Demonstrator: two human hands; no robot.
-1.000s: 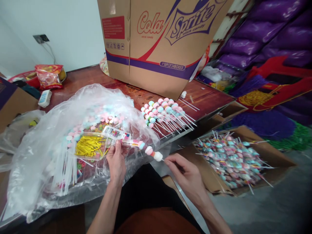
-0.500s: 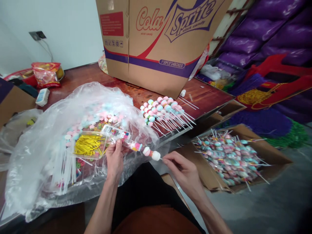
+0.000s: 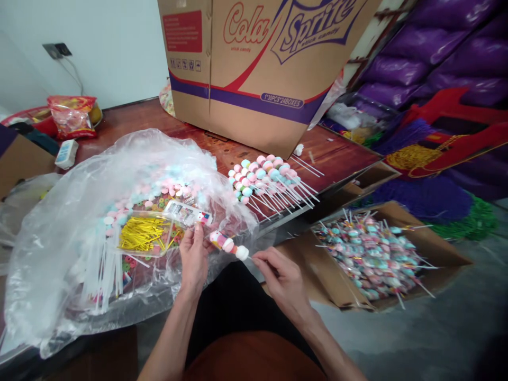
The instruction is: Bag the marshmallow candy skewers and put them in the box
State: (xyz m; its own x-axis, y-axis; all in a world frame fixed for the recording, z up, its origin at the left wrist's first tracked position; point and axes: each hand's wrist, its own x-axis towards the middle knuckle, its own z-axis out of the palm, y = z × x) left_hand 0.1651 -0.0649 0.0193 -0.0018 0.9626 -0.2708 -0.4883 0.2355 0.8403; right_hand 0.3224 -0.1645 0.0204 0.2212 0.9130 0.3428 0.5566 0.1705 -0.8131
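Note:
My left hand (image 3: 193, 256) holds a narrow clear printed wrapper sleeve (image 3: 189, 214) by its open end. My right hand (image 3: 280, 275) pinches the white stick of a marshmallow skewer (image 3: 232, 246), whose pink and white pieces sit at the sleeve's mouth, partly inside it. Both hands hover over the near edge of the brown table (image 3: 238, 151), above my lap. Just left of my left hand lies a clear tray of gold twist ties (image 3: 143, 234).
A big clear plastic bag (image 3: 79, 222) with marshmallows and white sticks covers the table's left. Unwrapped skewers (image 3: 270, 182) lie in a pile mid-table. A tall Cola/Sprite carton (image 3: 254, 69) stands behind. An open carton of wrapped skewers (image 3: 373, 254) sits on the floor at right.
My right hand has pushed the skewer leftward, so its marshmallows went from a gap outside the sleeve into its mouth. My left hand stayed nearly still.

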